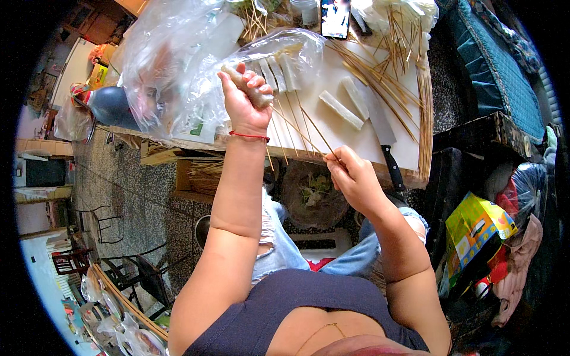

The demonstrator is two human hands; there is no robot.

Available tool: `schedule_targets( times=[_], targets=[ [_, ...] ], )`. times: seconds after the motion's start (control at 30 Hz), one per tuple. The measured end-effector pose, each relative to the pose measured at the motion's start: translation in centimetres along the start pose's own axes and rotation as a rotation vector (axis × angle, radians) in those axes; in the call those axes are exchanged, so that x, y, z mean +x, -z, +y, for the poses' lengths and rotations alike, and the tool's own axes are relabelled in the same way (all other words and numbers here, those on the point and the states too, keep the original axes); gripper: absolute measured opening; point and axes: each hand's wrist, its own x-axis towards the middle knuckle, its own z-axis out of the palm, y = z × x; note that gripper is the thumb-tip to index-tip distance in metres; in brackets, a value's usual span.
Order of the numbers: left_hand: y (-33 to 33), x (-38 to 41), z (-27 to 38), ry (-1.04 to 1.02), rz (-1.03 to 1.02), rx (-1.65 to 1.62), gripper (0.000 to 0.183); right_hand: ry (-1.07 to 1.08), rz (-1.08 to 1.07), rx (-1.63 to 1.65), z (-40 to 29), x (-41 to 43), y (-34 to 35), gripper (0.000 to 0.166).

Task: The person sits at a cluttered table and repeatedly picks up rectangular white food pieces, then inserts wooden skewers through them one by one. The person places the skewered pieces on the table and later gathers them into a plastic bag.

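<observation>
My left hand (248, 95), palm up, grips a pale greyish food strip (247, 85). A thin wooden skewer (296, 127) runs from this strip's lower end to my right hand (349, 171), whose fingers also pinch a second, darker skewer (317, 129). Several pale strips (289, 73) with skewers in them lie side by side on the white board (311, 107), partly under clear plastic. Two pale strips without skewers, one of them nearer (340, 110), rest right of them. A kitchen knife (384, 129) lies beside these, its black handle over the board's near edge.
A large clear plastic bag (173, 75) covers the table's left part. Loose skewers (378, 80) are scattered at the right, with more along the edge. A phone (335, 18) and a plastic cup (304, 12) stand at the back. An open box of skewers (200, 175) sits below the table.
</observation>
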Motion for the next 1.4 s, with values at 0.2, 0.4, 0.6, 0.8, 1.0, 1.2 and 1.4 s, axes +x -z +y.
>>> schedule_targets(
  times=[0.2,0.4,0.6,0.8,1.0,1.2,1.4],
  targets=[
    [-1.0,-0.7,-1.1,-0.072,0.004,0.092,0.041,0.004,0.03,0.003,0.2,0.2,-0.3,0.011],
    [-1.0,-1.1,-2.7,-0.042,0.002,0.087,0.037,0.026,0.06,0.009,0.4,0.3,-0.6,0.011],
    [-1.2,-1.7,-3.7,0.024,0.013,0.095,0.034,0.016,0.083,0.019,0.8,0.5,-0.7,0.011],
    [-1.3,-2.2,-5.3,0.096,0.051,0.095,0.033,-0.03,0.104,0.031,0.6,0.5,-0.8,0.01],
    [-1.3,-2.9,-6.4,0.138,0.021,0.087,0.033,-0.028,0.141,0.063,0.6,0.6,-1.1,0.009],
    [-3.9,-2.7,-5.7,0.033,0.177,0.22,0.033,-0.106,0.112,0.143,0.3,0.7,-0.9,0.011],
    [-0.9,-1.0,-3.2,-0.052,-0.011,0.2,0.031,-0.077,0.097,0.1,0.1,0.5,-1.6,0.011]
  ],
)
